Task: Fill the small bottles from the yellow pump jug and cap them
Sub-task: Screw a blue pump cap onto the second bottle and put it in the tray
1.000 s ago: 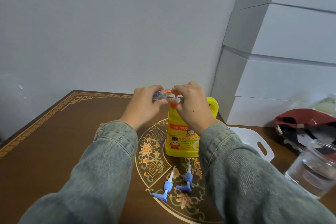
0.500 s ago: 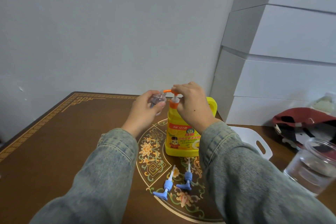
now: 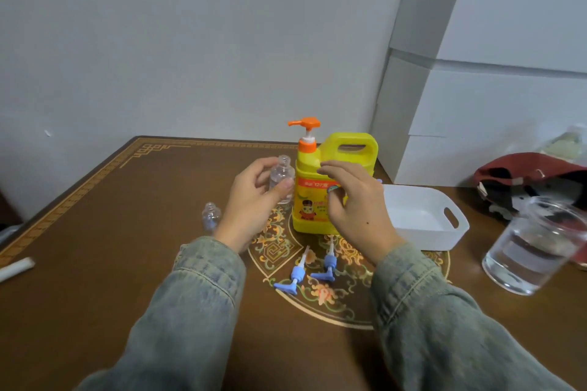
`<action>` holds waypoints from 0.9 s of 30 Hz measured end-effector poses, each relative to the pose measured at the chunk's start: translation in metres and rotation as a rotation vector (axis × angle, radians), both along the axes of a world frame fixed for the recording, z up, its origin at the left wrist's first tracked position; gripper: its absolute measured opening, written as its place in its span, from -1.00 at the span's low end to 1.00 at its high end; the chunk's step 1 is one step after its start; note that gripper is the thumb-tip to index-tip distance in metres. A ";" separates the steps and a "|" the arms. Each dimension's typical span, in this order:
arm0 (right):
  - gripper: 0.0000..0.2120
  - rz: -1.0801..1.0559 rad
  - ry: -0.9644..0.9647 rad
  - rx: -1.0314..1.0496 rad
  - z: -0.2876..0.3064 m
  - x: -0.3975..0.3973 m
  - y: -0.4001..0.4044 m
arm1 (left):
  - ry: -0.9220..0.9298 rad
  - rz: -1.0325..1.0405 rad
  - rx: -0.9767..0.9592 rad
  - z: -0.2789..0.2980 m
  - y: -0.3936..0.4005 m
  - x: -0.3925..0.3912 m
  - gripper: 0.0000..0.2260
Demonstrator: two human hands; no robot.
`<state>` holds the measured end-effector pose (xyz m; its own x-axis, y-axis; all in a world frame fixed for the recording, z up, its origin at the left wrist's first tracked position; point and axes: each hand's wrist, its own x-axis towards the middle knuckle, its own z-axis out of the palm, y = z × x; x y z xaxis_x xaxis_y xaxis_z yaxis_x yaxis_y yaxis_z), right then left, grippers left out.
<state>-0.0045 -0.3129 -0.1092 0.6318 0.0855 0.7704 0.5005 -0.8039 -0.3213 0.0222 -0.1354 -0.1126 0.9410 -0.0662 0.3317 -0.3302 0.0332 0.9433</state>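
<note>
Head view, single frame. Item: yellow pump jug (image 3: 320,200), upright at the centre of the brown table (image 3: 111,263), orange pump head (image 3: 305,123) raised, spout toward 9 o'clock. Item: left hand (image 3: 254,203), at 9 o'clock of the jug, fingers and thumb curled round a small clear bottle (image 3: 281,178), held upright just beside the jug's shoulder, neck uncapped (fill level cannot be told). Item: right hand (image 3: 355,203), in front of the jug's label, fingers loosely spread and bent, gripping nothing; whether the fingertips touch the jug cannot be told. Item: second small clear bottle (image 3: 211,216), uncapped, standing on the table at 9 o'clock of the left hand, apart from it. Item: two blue pump caps (image 3: 313,270) with white tubes, lying side by side on the table's patterned medallion at 6 o'clock of the jug. Item: white tray (image 3: 444,232) with cut-out handle, at 3 o'clock of the jug, just beside it. Item: clear glass jar (image 3: 536,251), at 3 o'clock of the tray. Item: dark red cap (image 3: 527,178), behind the jar. Both forearms in denim sleeves (image 3: 197,311).
</note>
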 end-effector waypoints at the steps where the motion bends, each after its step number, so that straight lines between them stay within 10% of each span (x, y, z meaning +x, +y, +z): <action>1: -0.63 -0.008 0.037 0.009 -0.012 -0.005 -0.003 | 0.003 0.007 0.018 -0.007 0.001 -0.007 -0.69; 12: -0.75 -0.342 0.684 0.036 -0.101 -0.022 -0.007 | 0.116 -0.006 -0.006 -0.068 0.002 -0.041 -0.65; 27: -0.84 -0.201 0.558 0.244 -0.052 -0.039 -0.017 | 0.129 -0.019 0.045 -0.078 0.005 -0.037 -0.63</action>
<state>-0.0431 -0.3299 -0.1611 0.9289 -0.2125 0.3034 0.0523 -0.7357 -0.6753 -0.0149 -0.1301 -0.1907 0.9741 -0.0966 0.2045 -0.2059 -0.0048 0.9786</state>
